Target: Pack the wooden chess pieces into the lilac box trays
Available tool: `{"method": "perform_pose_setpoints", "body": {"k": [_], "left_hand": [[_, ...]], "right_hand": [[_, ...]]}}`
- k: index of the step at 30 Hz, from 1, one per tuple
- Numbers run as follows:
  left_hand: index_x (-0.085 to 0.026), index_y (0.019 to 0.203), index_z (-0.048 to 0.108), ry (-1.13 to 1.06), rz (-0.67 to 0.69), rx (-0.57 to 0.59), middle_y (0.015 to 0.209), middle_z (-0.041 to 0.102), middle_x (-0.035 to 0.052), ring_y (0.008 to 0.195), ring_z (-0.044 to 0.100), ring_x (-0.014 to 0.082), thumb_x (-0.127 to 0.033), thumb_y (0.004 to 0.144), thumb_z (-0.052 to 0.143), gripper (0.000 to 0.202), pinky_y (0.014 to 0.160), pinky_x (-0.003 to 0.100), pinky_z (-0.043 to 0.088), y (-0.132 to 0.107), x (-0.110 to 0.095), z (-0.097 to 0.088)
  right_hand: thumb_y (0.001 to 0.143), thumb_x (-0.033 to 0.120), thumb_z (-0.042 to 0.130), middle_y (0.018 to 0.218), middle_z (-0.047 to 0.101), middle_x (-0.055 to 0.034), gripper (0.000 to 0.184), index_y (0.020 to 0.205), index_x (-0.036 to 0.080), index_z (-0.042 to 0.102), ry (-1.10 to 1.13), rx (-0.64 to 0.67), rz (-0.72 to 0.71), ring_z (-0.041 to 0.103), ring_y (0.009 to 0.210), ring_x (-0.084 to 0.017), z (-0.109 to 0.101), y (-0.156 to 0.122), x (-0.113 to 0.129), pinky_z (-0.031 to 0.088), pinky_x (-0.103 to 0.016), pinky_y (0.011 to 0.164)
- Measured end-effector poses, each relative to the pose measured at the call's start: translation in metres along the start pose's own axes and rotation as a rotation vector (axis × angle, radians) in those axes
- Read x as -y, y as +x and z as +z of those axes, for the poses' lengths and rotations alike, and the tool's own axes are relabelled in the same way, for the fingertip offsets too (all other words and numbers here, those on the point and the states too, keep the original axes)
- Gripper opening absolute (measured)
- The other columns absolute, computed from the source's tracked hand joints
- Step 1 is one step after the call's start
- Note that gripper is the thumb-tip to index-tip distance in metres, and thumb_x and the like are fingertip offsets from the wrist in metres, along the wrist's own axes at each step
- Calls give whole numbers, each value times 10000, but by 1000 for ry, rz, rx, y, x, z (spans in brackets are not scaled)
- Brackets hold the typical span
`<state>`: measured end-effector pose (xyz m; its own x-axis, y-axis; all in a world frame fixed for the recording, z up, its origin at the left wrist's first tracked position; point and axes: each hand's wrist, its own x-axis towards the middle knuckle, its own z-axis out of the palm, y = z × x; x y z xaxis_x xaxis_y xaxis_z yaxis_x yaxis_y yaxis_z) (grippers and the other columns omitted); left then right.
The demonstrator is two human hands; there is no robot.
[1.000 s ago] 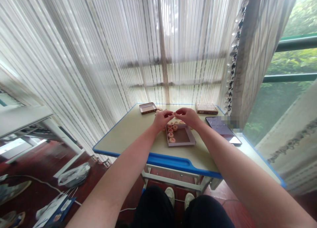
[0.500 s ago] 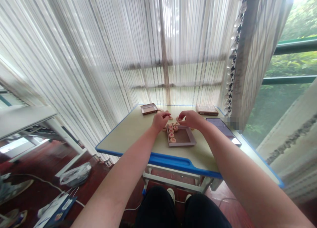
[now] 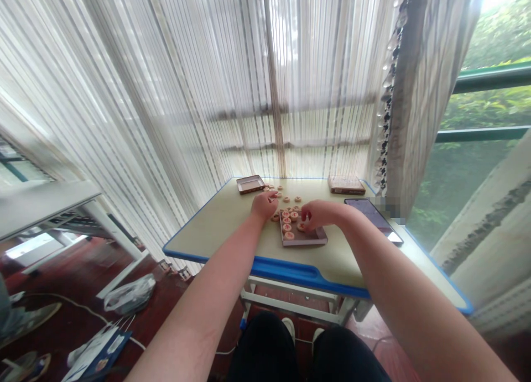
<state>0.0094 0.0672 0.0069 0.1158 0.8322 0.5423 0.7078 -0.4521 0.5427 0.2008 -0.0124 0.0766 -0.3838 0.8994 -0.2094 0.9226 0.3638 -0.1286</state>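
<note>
Several red-marked xiangqi pieces [image 3: 287, 227] lie along the left side and far left corner of a shallow cardboard box tray [image 3: 316, 241]. Over the tray, my right hand [image 3: 315, 214] pinches another xiangqi piece [image 3: 301, 226], low inside it; whether the piece touches the bottom I cannot tell. To the left, my left hand [image 3: 264, 204] reaches toward loose xiangqi pieces [image 3: 279, 195] on the table, finger and thumb apart. More loose pieces [image 3: 297, 199] are scattered beyond the tray, and one [image 3: 275, 217] lies just left of it.
A second open box part [image 3: 250, 184] sits at the table's far left. At the far right are a closed flat box [image 3: 347, 184] and a phone or tablet [image 3: 373, 219]. The table [image 3: 207, 233] has a blue raised edge. Sheer curtains [image 3: 232, 67] hang behind it.
My right hand has come nearer, bringing a xiangqi piece from beyond the tray to inside it. My left hand has shifted slightly left, away from the middle pieces.
</note>
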Motion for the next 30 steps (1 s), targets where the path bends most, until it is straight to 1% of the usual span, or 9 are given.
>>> {"method": "perform_pose_setpoints", "body": {"k": [4, 8, 11, 14, 17, 20, 24, 26, 30], "left_hand": [[-183, 1044, 679, 0, 7, 2, 896, 706, 16, 623, 571, 113, -160, 697, 549, 372, 691, 236, 485, 0, -2, -1], [-175, 1029, 679, -23, 10, -20, 868, 703, 13, 611, 561, 108, -169, 700, 544, 356, 661, 230, 478, 2, 0, 1], [-174, 1021, 679, -29, 13, -25, 857, 700, 11, 606, 557, 105, -180, 700, 549, 346, 646, 226, 472, 2, 0, 1], [-175, 1002, 683, -22, 25, -28, 838, 697, 10, 608, 560, 103, -178, 702, 545, 329, 646, 222, 465, 3, -1, 1], [-177, 963, 691, -10, 24, -28, 822, 694, 13, 607, 561, 103, -187, 707, 548, 293, 640, 218, 459, 2, -3, 0], [-177, 934, 695, -11, 16, -49, 794, 691, 22, 598, 562, 107, -251, 733, 556, 255, 631, 226, 456, 2, -4, -2], [-167, 927, 692, -33, 15, -68, 792, 690, 33, 617, 579, 117, -345, 763, 556, 277, 639, 236, 462, 1, -6, -3], [-165, 922, 689, -39, 23, -62, 799, 690, 36, 626, 583, 115, -374, 776, 548, 291, 642, 234, 462, 1, -6, -3], [-165, 902, 685, -36, 30, -70, 799, 689, 34, 629, 581, 108, -405, 781, 548, 302, 644, 229, 455, 1, -5, -2]], "right_hand": [[624, 402, 674, 877, 679, -42, 358, 924, 210, 699, 7, 2, -10, 591, 723, -179, -3, -2, -3, 382, -247, 570], [647, 436, 657, 848, 682, -35, 324, 886, 221, 702, 21, -7, -27, 589, 710, -173, 0, 1, -2, 371, -241, 555], [669, 423, 638, 818, 684, -35, 300, 870, 210, 702, 24, -11, -58, 585, 696, -167, 2, 3, 0, 361, -239, 542], [680, 402, 627, 798, 685, -34, 291, 881, 206, 702, 22, -25, -70, 581, 677, -162, 2, 4, 2, 353, -240, 532], [674, 387, 631, 843, 689, -25, 296, 916, 232, 703, 25, -40, -57, 584, 688, -160, 1, 3, 4, 355, -238, 535], [670, 376, 634, 862, 690, -23, 306, 937, 245, 703, 24, -37, -60, 588, 703, -163, 2, 3, 4, 366, -239, 553], [647, 402, 654, 849, 692, -38, 326, 915, 226, 709, 19, -28, -24, 594, 709, -180, 4, 6, -4, 387, -250, 572], [645, 402, 655, 848, 694, -40, 310, 892, 225, 716, 21, -15, -2, 598, 710, -184, 5, 7, -6, 397, -255, 581], [664, 357, 637, 817, 698, -43, 261, 865, 217, 725, 18, -17, -24, 602, 705, -182, 7, 9, -6, 406, -257, 596]]}}
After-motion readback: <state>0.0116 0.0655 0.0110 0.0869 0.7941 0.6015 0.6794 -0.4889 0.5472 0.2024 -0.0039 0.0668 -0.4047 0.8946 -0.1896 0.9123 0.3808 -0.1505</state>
